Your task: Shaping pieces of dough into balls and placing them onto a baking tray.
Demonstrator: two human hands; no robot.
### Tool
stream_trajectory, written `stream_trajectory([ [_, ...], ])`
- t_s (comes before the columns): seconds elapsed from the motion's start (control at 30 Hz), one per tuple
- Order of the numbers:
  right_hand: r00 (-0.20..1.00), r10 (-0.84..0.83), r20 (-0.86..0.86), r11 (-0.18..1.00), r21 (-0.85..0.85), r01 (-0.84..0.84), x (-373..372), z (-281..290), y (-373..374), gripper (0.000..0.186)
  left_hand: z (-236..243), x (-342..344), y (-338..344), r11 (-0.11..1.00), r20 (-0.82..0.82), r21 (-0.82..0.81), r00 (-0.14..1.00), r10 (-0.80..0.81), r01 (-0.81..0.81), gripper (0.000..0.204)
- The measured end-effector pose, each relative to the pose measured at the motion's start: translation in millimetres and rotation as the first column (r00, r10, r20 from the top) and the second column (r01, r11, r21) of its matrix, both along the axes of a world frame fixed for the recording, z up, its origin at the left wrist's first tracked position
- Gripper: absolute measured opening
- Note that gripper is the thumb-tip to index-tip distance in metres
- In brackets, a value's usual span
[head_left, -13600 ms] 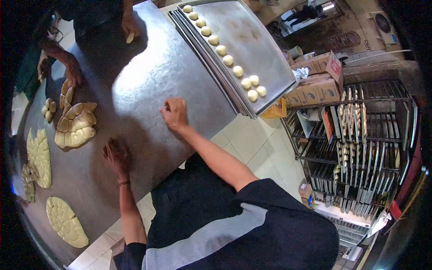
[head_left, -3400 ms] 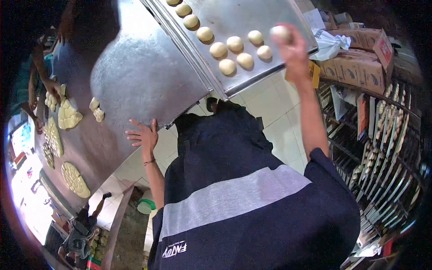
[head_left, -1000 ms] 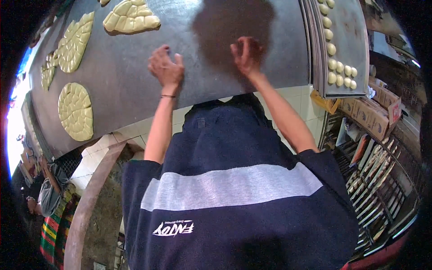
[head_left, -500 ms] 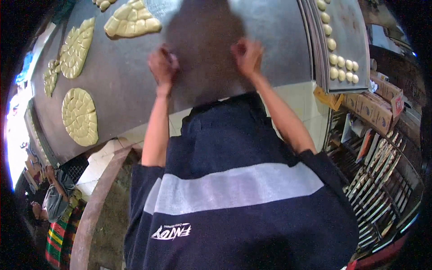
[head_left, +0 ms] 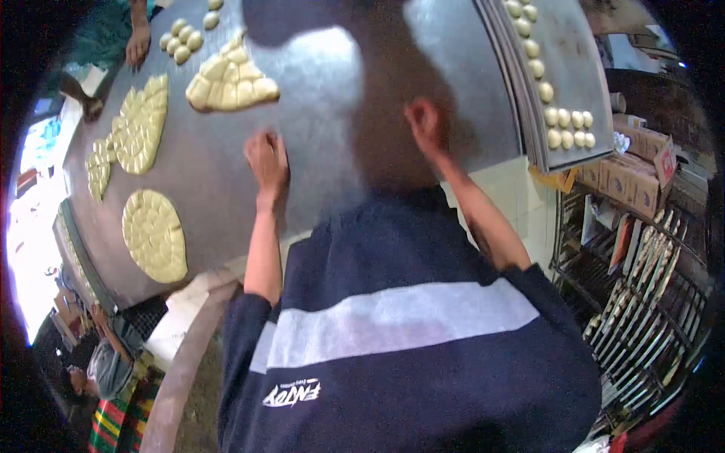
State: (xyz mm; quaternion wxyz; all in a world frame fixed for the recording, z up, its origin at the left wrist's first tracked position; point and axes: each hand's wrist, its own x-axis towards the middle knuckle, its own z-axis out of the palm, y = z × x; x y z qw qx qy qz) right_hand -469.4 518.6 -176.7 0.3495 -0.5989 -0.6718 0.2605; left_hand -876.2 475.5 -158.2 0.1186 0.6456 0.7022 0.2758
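Note:
Over the bare middle of the metal table (head_left: 317, 181), my left hand (head_left: 267, 160) is closed with its fingers curled in. Anything inside it is hidden. To its right, my right hand (head_left: 430, 128) has thumb and forefinger bent together in a ring, slightly blurred; I cannot make out anything in it. Nearest to my left hand is a wedge-shaped slab of pale dough (head_left: 234, 81), divided into chunks. Farther left lie an oval slab of divided dough (head_left: 154, 235) and a longer divided dough piece (head_left: 142, 132).
Small dough balls (head_left: 181, 39) sit at the far left. A stack of metal trays (head_left: 578, 90) at the right carries rows of dough balls (head_left: 568, 139). Cardboard boxes (head_left: 630, 166) and a loaded rack (head_left: 642, 279) stand beyond. Another person's hand (head_left: 138, 45) rests at the table's far left.
The view has shifted, so the table and dough sit lower. My hands are farther apart, the right one farther right. Another person's hands have come into view at the far left.

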Motion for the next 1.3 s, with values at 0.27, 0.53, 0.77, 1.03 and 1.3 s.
stream_trajectory([
  [0.27, 0.917, -0.373, 0.14, 0.924, 0.142, 0.354, 62, 23, 50, 0.024, 13, -71, 30, 0.95, -0.166, 0.034, 0.935, 0.313, -0.312, 0.019],
  [0.53, 0.994, -0.093, 0.054, 0.986, 0.141, 0.085, 16, 34, -35, 0.035, 20, 12, -40, 0.994, 0.194, 0.114, 0.981, -0.016, -0.006, 0.034],
  [0.77, 0.999, -0.046, -0.002, 0.98, -0.193, 0.044, 65, 89, -50, 0.045, 71, 35, -72, 0.978, 0.245, -0.147, 0.953, 0.18, -0.147, 0.045],
  [1.03, 0.963, 0.23, 0.14, 0.972, -0.075, -0.221, 32, 121, -55, 0.084, 80, 212, -21, 0.908, 0.642, -0.092, 0.722, -0.259, 0.408, 0.081],
  [1.3, 0.713, 0.686, 0.146, 0.726, -0.185, -0.662, 36, 32, -38, 0.074, 35, 216, -95, 0.992, 0.24, -0.051, 0.965, -0.102, 0.118, 0.1],
])
